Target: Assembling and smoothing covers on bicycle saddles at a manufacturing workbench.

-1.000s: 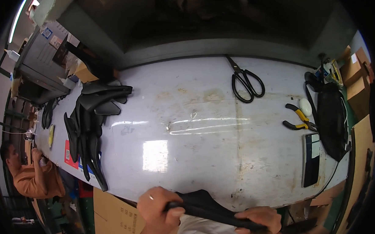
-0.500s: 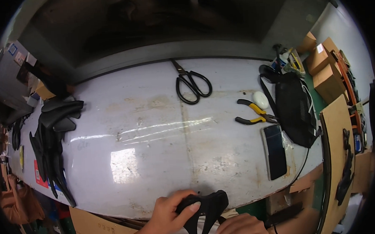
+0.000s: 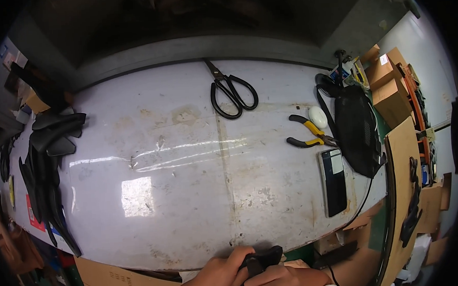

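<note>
Presently, one black piece (image 3: 268, 256), lower centre of the frame, at the near edge of the table (image 3: 191, 207), mostly covered by the grip; left hand (image 3: 221, 276), closed round its left side; right hand (image 3: 275, 281), curled over it, close against the left; whether it grasps anything else, cannot tell; likely hazards: the piece slipping past the table edge, should either hold loosen; skin pinched, both hands being so crowded; scissors (image 3: 218, 77), upper centre, well apart.

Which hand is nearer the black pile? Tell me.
Left. The left hand is right of the black pile, toward the person; the right hand is farther right.
</note>
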### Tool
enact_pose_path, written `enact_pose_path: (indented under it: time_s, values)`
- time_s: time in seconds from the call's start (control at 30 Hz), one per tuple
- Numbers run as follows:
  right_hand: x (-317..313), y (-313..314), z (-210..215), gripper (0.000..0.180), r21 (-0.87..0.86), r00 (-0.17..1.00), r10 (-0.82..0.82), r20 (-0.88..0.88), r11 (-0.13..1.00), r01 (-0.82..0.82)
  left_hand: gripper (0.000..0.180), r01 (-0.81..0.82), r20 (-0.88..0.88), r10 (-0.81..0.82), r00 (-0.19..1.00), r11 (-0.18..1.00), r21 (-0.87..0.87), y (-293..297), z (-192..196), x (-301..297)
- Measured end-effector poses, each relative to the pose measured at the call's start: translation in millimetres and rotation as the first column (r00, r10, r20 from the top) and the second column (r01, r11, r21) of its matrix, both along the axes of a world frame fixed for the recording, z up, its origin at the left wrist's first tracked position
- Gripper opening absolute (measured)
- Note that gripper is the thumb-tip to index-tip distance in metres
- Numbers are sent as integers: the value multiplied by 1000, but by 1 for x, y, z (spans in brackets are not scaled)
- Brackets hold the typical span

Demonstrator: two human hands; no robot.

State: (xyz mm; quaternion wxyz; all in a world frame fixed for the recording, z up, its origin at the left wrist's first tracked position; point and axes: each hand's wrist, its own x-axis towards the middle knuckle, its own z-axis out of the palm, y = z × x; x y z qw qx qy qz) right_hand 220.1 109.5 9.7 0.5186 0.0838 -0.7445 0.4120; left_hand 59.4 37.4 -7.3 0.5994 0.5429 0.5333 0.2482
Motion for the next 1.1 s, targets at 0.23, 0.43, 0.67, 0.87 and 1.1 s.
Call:
enact_pose_path:
  time_s: [0.23,0.43,0.67,0.87,1.1]
  values:
    - [1,5,0,21,-440,996,45,-82,895,-76,38,-87,121,74,990,990,109,0,-3,-2]
    - [2,6,2,17,-162,994,88,-67,982,-98,38,-19,162,9,987,998,62,4,1,-9]
    - [6,-1,-10,13,-91,999,43,-18,995,-45,30,-43,143,40,989,999,20,5,3,-13]
    - [-13,-13,-28,21,-535,926,-192,-325,845,-12,29,-67,127,58,990,995,70,4,1,-13]
    - [10,-50,-32,21,-268,954,-245,-171,944,195,29,-107,105,96,990,988,109,4,2,-7]
